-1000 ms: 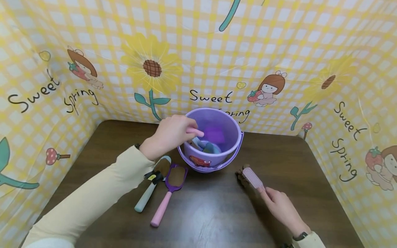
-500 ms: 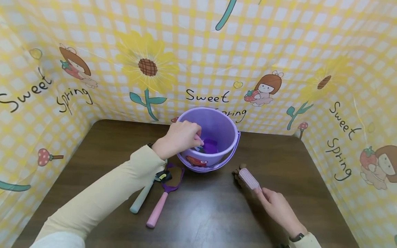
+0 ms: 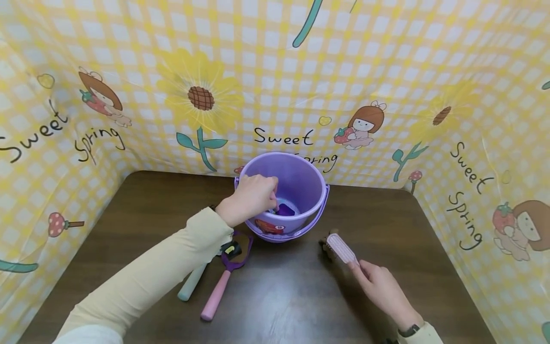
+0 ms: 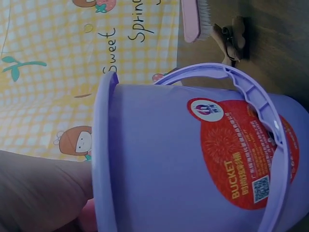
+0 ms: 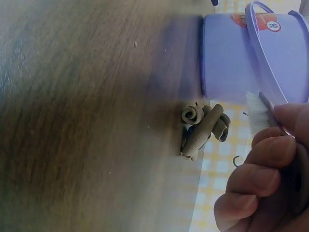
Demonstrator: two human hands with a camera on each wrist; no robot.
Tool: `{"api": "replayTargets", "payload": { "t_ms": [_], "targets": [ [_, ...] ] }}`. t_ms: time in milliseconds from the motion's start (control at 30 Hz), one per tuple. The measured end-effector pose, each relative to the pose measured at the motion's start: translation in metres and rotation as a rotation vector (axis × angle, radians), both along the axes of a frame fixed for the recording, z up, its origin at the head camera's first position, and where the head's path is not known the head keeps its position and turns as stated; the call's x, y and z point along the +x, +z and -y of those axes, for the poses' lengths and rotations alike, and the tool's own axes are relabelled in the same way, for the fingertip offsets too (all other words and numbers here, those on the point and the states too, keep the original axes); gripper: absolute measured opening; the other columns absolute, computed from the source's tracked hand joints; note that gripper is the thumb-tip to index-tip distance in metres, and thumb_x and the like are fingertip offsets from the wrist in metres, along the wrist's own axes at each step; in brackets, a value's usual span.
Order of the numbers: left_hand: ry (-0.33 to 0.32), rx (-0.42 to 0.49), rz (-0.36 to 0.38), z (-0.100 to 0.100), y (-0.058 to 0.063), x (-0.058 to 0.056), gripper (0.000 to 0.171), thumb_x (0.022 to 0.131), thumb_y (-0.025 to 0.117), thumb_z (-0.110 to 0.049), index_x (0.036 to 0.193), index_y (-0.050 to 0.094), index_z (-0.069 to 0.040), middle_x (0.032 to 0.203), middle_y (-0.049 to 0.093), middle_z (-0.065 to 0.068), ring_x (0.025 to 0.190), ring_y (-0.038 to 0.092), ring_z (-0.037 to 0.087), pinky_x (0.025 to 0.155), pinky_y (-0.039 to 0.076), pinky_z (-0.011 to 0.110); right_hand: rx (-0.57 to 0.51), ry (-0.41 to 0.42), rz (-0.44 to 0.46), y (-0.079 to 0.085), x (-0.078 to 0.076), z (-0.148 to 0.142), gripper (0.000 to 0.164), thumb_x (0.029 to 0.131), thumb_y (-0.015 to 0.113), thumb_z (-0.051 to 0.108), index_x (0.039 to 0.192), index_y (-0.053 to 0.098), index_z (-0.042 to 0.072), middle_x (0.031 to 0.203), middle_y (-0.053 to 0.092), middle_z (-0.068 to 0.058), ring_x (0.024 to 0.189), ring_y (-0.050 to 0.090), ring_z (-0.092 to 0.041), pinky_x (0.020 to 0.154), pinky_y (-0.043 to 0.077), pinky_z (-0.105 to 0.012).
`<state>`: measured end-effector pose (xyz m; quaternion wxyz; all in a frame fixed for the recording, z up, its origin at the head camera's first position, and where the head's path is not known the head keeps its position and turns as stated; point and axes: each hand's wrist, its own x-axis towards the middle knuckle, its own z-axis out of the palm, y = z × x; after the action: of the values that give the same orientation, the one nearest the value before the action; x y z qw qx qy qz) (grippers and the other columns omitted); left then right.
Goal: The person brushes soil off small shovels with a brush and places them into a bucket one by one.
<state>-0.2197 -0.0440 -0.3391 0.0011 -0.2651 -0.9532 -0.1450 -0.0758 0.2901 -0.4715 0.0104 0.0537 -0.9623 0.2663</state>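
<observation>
Over the near left rim of the purple bucket [image 3: 301, 222], my left hand [image 3: 253, 196] reaches in and grips a pink handle [image 3: 274, 202]. The bucket wall and my fingers hide most of that tool. A dark purple piece [image 3: 285, 210] shows at the bucket's bottom; whether it belongs to the handle I cannot tell. To the right, my right hand [image 3: 382, 286] holds a pink brush [image 3: 341, 247] by its handle. Its white bristles [image 5: 257, 113] appear in the right wrist view. Brown rolled curls [image 5: 203, 128] lie on the table by the brush head.
Left of the bucket lie a pink-handled tool [image 3: 216, 296] with a purple-framed head and a mint-handled tool [image 3: 192, 283], partly covered by my left wrist and its camera. The bucket's bail handle [image 4: 265, 106] hangs at its front. A checked cloth [image 3: 279, 71] surrounds the dark wooden table [image 3: 283, 296].
My left hand has sunk lower into the bucket with the pink handle, which is now mostly hidden. The whole view has shifted slightly. My right hand keeps its hold on the brush.
</observation>
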Motion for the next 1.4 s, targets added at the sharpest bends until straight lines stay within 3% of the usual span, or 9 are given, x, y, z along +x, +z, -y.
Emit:
{"api": "replayTargets", "payload": {
  "t_ms": [167,433,567,700,833,933,1167,1300,1400],
  "targets": [
    [-0.023,0.033,0.009,0.001,-0.003,0.002,0.012,0.089,0.070,-0.003,0.082,0.063,-0.011,0.086,0.072,0.002,0.090,0.066,0.027,0.071,0.047,0.041,0.005,-0.001,0.016,0.000,0.001,0.000,0.040,0.106,0.061,0.036,0.073,0.047,0.020,0.059,0.034,0.013,0.048,0.030,-0.002,0.046,0.026,-0.022],
    [0.029,0.010,-0.024,0.004,0.001,0.000,0.018,0.089,0.075,-0.008,0.077,0.061,-0.011,0.077,0.067,0.001,0.081,0.067,0.026,0.077,0.047,0.046,0.013,-0.005,-0.003,0.004,-0.003,0.000,0.040,0.106,0.060,0.036,0.073,0.047,0.019,0.059,0.033,0.012,0.048,0.030,-0.003,0.047,0.025,-0.023],
    [0.044,-0.028,-0.070,0.004,0.001,0.000,0.021,0.090,0.074,-0.007,0.072,0.063,-0.011,0.075,0.064,0.005,0.080,0.064,0.027,0.073,0.050,0.045,0.011,-0.004,0.023,0.004,-0.002,0.000,0.039,0.106,0.061,0.036,0.074,0.048,0.018,0.059,0.034,0.012,0.048,0.031,-0.003,0.046,0.026,-0.023],
    [0.068,-0.080,-0.113,0.003,0.002,0.000,0.010,0.091,0.073,-0.010,0.082,0.070,-0.009,0.084,0.070,0.011,0.089,0.066,0.034,0.083,0.050,0.054,0.008,-0.003,0.010,0.003,-0.001,0.000,0.040,0.106,0.060,0.037,0.073,0.047,0.019,0.059,0.034,0.012,0.048,0.031,-0.003,0.046,0.027,-0.023],
    [0.092,-0.097,-0.088,0.005,0.002,0.001,0.005,0.094,0.072,-0.014,0.095,0.072,-0.009,0.095,0.072,0.011,0.100,0.063,0.035,0.093,0.042,0.061,0.004,0.001,-0.016,0.003,-0.001,0.001,0.040,0.106,0.061,0.035,0.073,0.046,0.019,0.060,0.033,0.012,0.048,0.030,-0.003,0.046,0.027,-0.023],
    [0.102,-0.063,-0.100,0.008,0.000,0.001,0.009,0.098,0.069,-0.018,0.097,0.072,-0.010,0.098,0.070,0.009,0.102,0.062,0.033,0.092,0.040,0.059,0.002,0.014,-0.013,0.002,-0.001,0.002,0.038,0.106,0.062,0.035,0.074,0.048,0.019,0.060,0.034,0.013,0.049,0.031,-0.002,0.047,0.027,-0.023],
    [0.123,0.118,-0.242,0.030,-0.007,0.009,0.029,0.101,0.068,-0.025,0.119,0.066,-0.003,0.109,0.068,0.018,0.098,0.067,0.039,0.082,0.049,0.056,0.014,0.040,-0.018,0.001,-0.001,0.005,0.039,0.106,0.062,0.035,0.073,0.047,0.021,0.059,0.033,0.014,0.049,0.030,-0.001,0.047,0.025,-0.022],
    [0.152,0.217,-0.319,0.049,-0.011,0.017,0.021,0.101,0.066,-0.020,0.107,0.064,-0.001,0.094,0.067,0.016,0.077,0.065,0.035,0.065,0.052,0.050,0.014,0.044,-0.015,0.005,-0.001,0.003,0.036,0.106,0.062,0.035,0.075,0.050,0.020,0.060,0.033,0.014,0.049,0.030,-0.001,0.047,0.025,-0.022],
    [0.187,0.219,-0.307,0.062,-0.014,0.025,0.016,0.100,0.065,-0.019,0.097,0.062,-0.003,0.080,0.061,0.010,0.066,0.059,0.029,0.056,0.048,0.046,0.017,0.041,-0.005,0.009,-0.001,0.000,0.034,0.106,0.062,0.035,0.077,0.052,0.019,0.060,0.034,0.013,0.049,0.031,-0.002,0.047,0.026,-0.023]
  ]
}}
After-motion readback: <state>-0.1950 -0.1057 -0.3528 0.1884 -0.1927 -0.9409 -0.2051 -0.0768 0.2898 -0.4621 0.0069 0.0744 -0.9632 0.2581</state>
